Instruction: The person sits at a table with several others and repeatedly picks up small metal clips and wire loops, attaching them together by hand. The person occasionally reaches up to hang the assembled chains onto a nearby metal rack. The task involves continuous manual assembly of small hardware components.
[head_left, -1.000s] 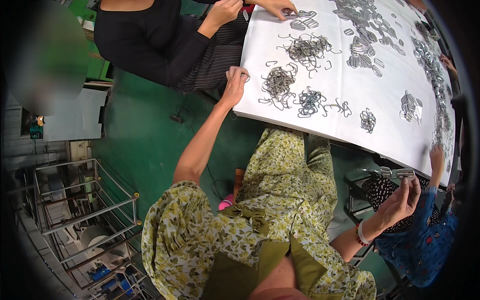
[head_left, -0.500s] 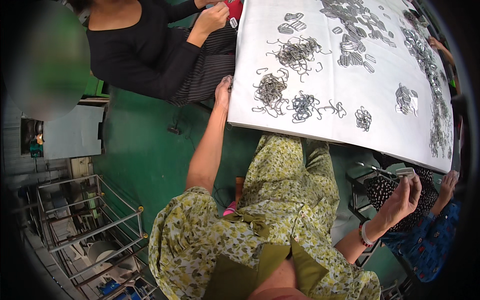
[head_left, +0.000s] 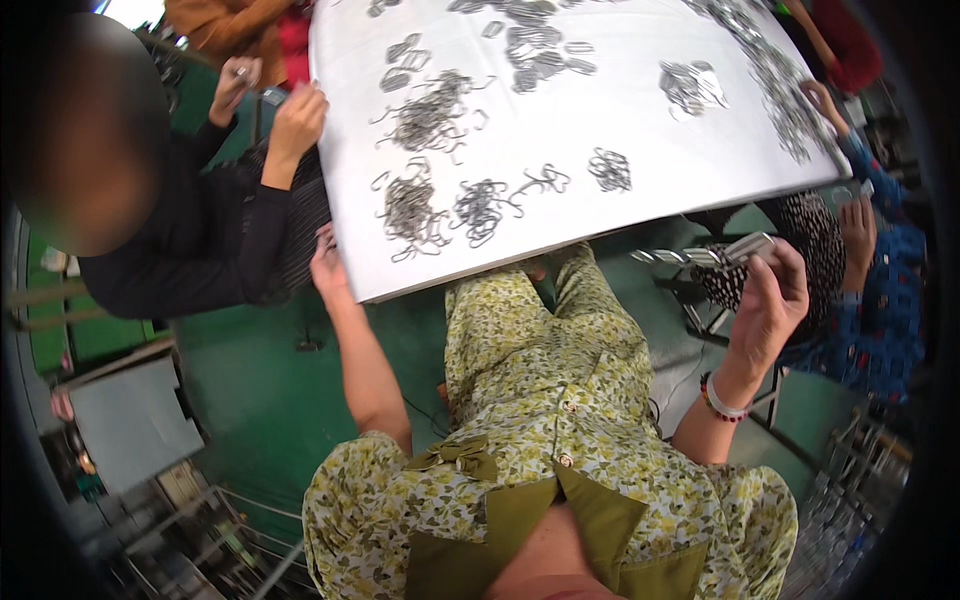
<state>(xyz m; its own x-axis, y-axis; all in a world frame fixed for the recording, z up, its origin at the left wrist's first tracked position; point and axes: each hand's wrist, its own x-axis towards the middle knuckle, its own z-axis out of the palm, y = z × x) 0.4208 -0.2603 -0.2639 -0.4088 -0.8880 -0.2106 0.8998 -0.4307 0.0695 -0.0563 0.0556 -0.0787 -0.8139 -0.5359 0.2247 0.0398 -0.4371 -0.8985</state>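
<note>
apparently, a holding step is in hand: a metal buckle (head_left: 750,249) is pinched between the thumb and fingers of the right hand (head_left: 772,300), out past the near edge of the table (head_left: 545,228), toward the near right corner. on the buckle's left side a shiny metal strip (head_left: 678,258) juts out, too blurred for any link between the two to be made out. by judgement, a firm pinch would be called for in any next move, with the strip kept off the table's edge. the left hand (head_left: 327,264) is placed at the left edge, just by the near left corner; its fingers are partly hidden, so whether they are spread or closed on something cannot be told. near the same corner, wire hooks (head_left: 482,212) are heaped loosely, and toward the right edge flat buckles (head_left: 690,88) are clustered.
</note>
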